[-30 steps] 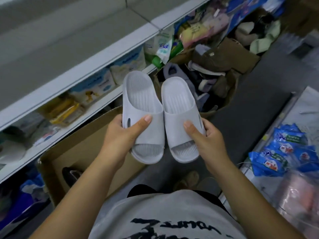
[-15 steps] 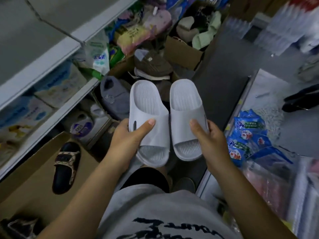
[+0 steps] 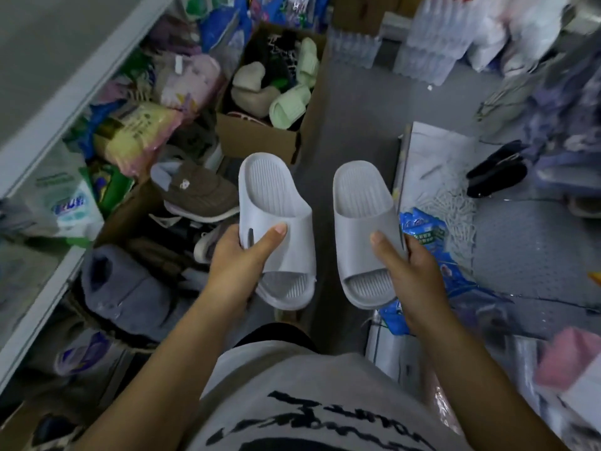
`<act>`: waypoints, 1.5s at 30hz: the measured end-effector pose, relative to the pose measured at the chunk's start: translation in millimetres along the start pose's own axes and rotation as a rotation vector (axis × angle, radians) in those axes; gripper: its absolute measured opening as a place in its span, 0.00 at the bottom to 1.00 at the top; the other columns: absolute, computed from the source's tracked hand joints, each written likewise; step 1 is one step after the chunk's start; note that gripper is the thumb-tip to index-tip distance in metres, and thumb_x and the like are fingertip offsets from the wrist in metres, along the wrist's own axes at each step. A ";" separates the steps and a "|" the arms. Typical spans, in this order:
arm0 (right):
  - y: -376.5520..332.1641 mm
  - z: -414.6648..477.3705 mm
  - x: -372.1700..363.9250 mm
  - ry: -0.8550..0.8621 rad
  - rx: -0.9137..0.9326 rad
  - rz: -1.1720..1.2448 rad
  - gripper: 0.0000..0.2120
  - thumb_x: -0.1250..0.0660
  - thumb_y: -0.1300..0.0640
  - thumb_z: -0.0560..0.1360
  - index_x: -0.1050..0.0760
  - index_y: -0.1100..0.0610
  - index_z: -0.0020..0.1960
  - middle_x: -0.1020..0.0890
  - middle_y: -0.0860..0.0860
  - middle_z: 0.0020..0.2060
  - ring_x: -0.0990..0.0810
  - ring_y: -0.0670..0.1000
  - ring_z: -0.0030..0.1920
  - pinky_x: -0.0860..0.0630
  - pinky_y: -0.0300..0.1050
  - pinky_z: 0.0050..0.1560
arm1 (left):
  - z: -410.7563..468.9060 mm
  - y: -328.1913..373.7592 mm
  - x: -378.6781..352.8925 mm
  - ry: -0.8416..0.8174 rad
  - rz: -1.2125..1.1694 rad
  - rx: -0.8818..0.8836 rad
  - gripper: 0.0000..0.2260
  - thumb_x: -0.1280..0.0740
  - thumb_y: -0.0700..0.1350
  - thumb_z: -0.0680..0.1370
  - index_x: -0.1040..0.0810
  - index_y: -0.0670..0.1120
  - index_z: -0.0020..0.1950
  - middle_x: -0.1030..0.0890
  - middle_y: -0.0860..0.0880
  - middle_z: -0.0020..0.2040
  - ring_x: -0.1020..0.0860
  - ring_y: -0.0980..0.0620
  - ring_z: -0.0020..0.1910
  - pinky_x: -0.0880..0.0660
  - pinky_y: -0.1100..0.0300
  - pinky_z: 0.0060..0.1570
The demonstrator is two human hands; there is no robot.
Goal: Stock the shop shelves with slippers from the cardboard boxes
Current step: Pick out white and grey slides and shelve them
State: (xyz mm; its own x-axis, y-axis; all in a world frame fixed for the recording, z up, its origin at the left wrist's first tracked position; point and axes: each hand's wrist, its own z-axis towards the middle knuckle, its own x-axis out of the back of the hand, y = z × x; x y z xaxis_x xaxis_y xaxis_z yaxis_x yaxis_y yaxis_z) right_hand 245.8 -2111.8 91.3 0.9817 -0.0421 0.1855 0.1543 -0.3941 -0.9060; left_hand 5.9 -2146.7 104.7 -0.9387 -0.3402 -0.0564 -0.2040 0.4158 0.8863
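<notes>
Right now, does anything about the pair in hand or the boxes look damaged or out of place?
Nothing looks damaged. The left hand and right hand each hold one grey slide, both intact, held apart. The cardboard box ahead holds a loose jumble of green and beige slippers, untidy but not spilled.

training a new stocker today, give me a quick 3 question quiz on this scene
1. True or false: the left hand and the right hand each hold one grey slide slipper.
2. Are the left slipper and the right slipper touching or apart?
3. What colour are the slides in the far cardboard box: A pale green, B red, C yellow?

Key: 1 true; 2 apart; 3 A.
</notes>
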 end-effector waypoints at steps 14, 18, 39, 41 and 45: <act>-82.5 200.9 -8.0 0.081 -0.060 0.130 0.31 0.25 0.34 0.62 0.19 0.51 0.58 0.14 0.47 0.51 0.15 0.47 0.52 0.19 0.45 0.51 | 194.2 101.9 -78.7 -0.075 0.092 0.008 0.20 0.26 0.54 0.75 0.20 0.49 0.65 0.14 0.51 0.56 0.15 0.50 0.55 0.19 0.50 0.54; -113.7 282.5 -2.4 -0.011 -0.020 0.105 0.32 0.26 0.32 0.62 0.20 0.51 0.58 0.14 0.46 0.52 0.15 0.46 0.52 0.20 0.41 0.48 | 239.9 119.5 -116.0 -0.013 0.037 -0.019 0.20 0.27 0.54 0.75 0.21 0.51 0.66 0.14 0.52 0.55 0.15 0.50 0.54 0.18 0.50 0.53; -379.6 596.7 -83.1 -0.674 0.329 -0.082 0.12 0.26 0.45 0.72 0.21 0.45 0.55 0.14 0.38 0.47 0.16 0.39 0.47 0.21 0.32 0.39 | 451.2 315.2 -207.0 0.355 -0.313 -0.319 0.17 0.31 0.51 0.79 0.20 0.48 0.66 0.15 0.46 0.58 0.16 0.45 0.57 0.20 0.46 0.56; -417.8 617.6 -111.6 -0.727 0.394 -0.076 0.17 0.26 0.42 0.69 0.20 0.45 0.56 0.14 0.40 0.49 0.15 0.41 0.49 0.19 0.36 0.43 | 472.7 346.3 -195.0 0.422 -0.332 -0.361 0.17 0.29 0.52 0.79 0.20 0.48 0.65 0.14 0.47 0.57 0.15 0.45 0.55 0.19 0.48 0.54; -484.3 652.6 -164.4 -0.836 0.508 -0.060 0.22 0.27 0.38 0.68 0.21 0.44 0.60 0.15 0.41 0.53 0.16 0.43 0.53 0.19 0.43 0.51 | 509.1 408.4 -166.9 0.477 -0.305 -0.449 0.24 0.26 0.57 0.76 0.23 0.48 0.69 0.15 0.46 0.59 0.16 0.44 0.57 0.20 0.43 0.57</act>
State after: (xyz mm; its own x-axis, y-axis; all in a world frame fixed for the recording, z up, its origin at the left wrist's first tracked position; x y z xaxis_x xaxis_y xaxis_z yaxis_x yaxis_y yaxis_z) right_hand 82.2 -1314.8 251.3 0.7027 0.7064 0.0848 0.0436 0.0762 -0.9961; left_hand -62.3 -1490.7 242.1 -0.6137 -0.7595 -0.2156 -0.2072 -0.1085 0.9723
